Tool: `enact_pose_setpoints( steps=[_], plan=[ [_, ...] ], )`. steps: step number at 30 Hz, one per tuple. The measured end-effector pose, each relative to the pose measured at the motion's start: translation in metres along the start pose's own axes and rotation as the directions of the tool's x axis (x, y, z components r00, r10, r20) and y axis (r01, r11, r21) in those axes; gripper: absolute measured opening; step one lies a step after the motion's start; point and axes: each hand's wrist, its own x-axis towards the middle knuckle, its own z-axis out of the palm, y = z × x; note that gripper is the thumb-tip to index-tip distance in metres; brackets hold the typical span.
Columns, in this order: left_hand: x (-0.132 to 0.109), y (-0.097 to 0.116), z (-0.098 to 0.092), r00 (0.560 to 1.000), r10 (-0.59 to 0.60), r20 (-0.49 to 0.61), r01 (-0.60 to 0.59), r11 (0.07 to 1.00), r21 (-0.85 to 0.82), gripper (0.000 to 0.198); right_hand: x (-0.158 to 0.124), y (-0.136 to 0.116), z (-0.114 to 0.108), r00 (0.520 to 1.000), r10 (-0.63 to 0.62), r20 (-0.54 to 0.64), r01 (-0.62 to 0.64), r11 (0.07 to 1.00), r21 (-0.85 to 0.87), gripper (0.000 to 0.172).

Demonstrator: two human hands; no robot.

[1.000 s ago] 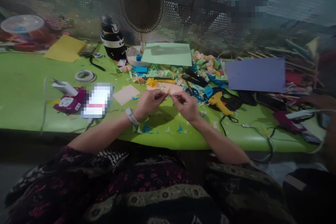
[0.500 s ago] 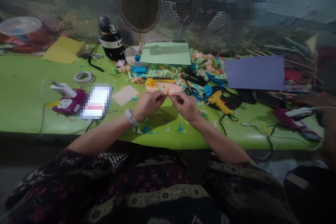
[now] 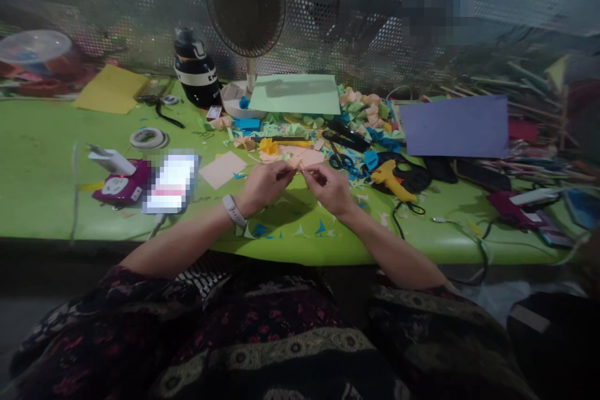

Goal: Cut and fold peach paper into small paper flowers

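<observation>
My left hand point(image 3: 268, 186) and my right hand point(image 3: 329, 189) meet over the green table, each pinching a small peach paper flower point(image 3: 299, 165) between the fingertips. Its petals are partly hidden by the fingers. Just behind lie peach paper pieces point(image 3: 307, 155) and a yellow paper flower point(image 3: 269, 146). To the left of my left hand is a square peach sheet point(image 3: 223, 170). Black scissors point(image 3: 341, 159) lie beyond my right hand, and a yellow glue gun point(image 3: 392, 181) rests to its right. Blue and white paper scraps point(image 3: 320, 227) are scattered below my hands.
A lit phone point(image 3: 172, 183), tape roll point(image 3: 149, 138) and purple power block point(image 3: 122, 184) are on the left. Behind stand a black bottle point(image 3: 199, 78) and a fan point(image 3: 245, 3). Green point(image 3: 295, 94) and purple sheets point(image 3: 457, 126) lie at the back; cables point(image 3: 482, 256) trail on the right.
Another person's hand at the far right has drawn back from the table, uncovering a blue item. My own hands keep nearly the same place, with the fingers shifting slightly on the paper flower.
</observation>
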Motion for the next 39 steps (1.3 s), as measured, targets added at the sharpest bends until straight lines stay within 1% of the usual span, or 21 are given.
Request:
enact_pose_setpoints(
  steps=[5, 9, 13, 20, 24, 28, 33, 36, 39],
  plan=[
    [0.0003, -0.001, -0.0002, 1.0, 0.0, 0.009, 0.001, 0.999, -0.037, 0.023, 0.0001, 0.0017, 0.0006, 1.0, 0.027, -0.007, -0.027, 0.999, 0.031, 0.023],
    [0.0002, -0.0009, -0.0009, 1.0, -0.002, 0.017, 0.002, 1.0, 0.009, 0.022, 0.0003, 0.0004, 0.0007, 0.999, 0.036, 0.004, -0.036, 0.998, 0.043, 0.025],
    [-0.0003, -0.0003, -0.0014, 1.0, 0.026, 0.013, -0.027, 0.998, 0.052, 0.021, 0.0008, -0.0006, 0.0001, 0.999, 0.038, -0.001, -0.038, 0.999, 0.039, 0.026],
    [-0.0006, -0.0007, -0.0018, 0.997, 0.063, 0.038, -0.066, 0.994, 0.084, 0.021, 0.0005, 0.0001, -0.0001, 1.0, 0.016, -0.012, -0.016, 0.999, 0.046, 0.022],
    [-0.0008, -0.0016, -0.0009, 0.996, 0.081, 0.038, -0.084, 0.991, 0.103, 0.023, 0.0009, -0.0013, -0.0005, 1.0, 0.024, -0.009, -0.024, 0.999, 0.041, 0.025],
    [-0.0016, -0.0033, 0.0, 0.993, 0.113, 0.036, -0.117, 0.984, 0.138, 0.024, 0.001, -0.0006, -0.0005, 0.999, 0.033, 0.006, -0.033, 0.999, 0.038, 0.025],
    [-0.0016, -0.0055, 0.0004, 0.983, 0.168, 0.074, -0.179, 0.963, 0.203, 0.027, 0.001, 0.0026, 0.0008, 1.0, 0.022, -0.005, -0.022, 0.999, 0.035, 0.023],
    [-0.0008, -0.007, 0.0, 0.979, 0.181, 0.096, -0.199, 0.954, 0.224, 0.025, 0.0016, 0.0016, 0.0004, 1.0, 0.028, -0.001, -0.028, 0.999, 0.031, 0.023],
    [0.001, -0.0089, -0.0013, 0.983, 0.168, 0.076, -0.181, 0.961, 0.211, 0.02, 0.0025, -0.0023, -0.0022, 0.999, 0.032, 0.012, -0.033, 0.999, 0.043, 0.022]
  ],
)
